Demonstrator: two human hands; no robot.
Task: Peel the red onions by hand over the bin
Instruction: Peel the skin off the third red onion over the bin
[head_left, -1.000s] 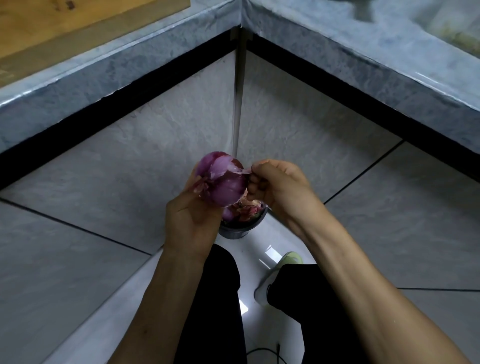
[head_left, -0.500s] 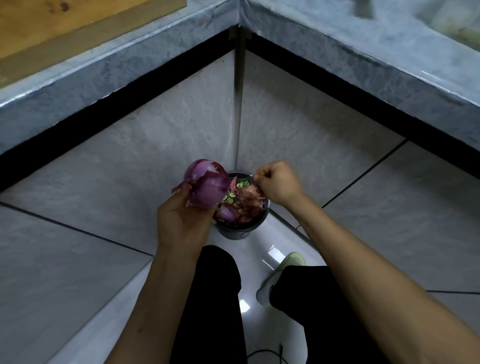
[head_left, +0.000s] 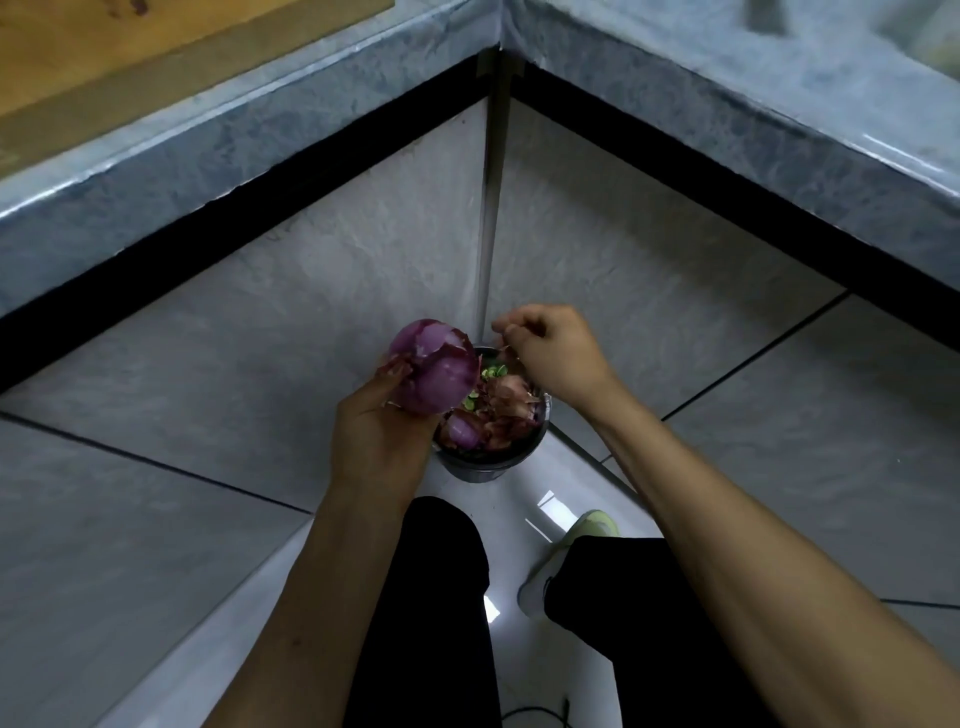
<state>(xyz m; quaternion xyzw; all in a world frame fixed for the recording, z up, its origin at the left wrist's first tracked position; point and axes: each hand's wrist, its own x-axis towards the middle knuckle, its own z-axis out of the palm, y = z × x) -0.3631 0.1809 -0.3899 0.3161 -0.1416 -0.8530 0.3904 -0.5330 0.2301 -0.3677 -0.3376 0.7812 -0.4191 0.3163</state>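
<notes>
Left hand (head_left: 382, 436) grips a red onion (head_left: 434, 366) from below, fingers curled round its lower half; the onion sits at 10 o'clock from the bin (head_left: 491, 465), just beside and partly over the rim. Its upper skin is torn, paler flesh showing at the top, and a loose flap of skin (head_left: 396, 368) hangs at its 9 o'clock side

Right hand (head_left: 553, 358) hovers over the bin's 1 o'clock edge, fingers curled in — a thin shred appears pinched at the fingertips, but it is too small to confirm

The bin is a small dark round container on the floor, holding onion peelings (head_left: 506, 405), a purple piece and some green scraps (head_left: 491, 371). The left hand and onion cover its 9 o'clock rim

Around: black trouser legs (head_left: 436, 613) at 6 o'clock, a pale shoe (head_left: 574, 551) at 5 o'clock of the bin, a dark cable (head_left: 535, 713) at the lower edge

Surface and room — glossy pale floor (head_left: 524, 499), grey tiled walls meeting in a corner behind the bin, a grey stone desk (head_left: 260, 124) overhead on both sides, with a wooden board (head_left: 104, 47) at 11 o'clock
</notes>
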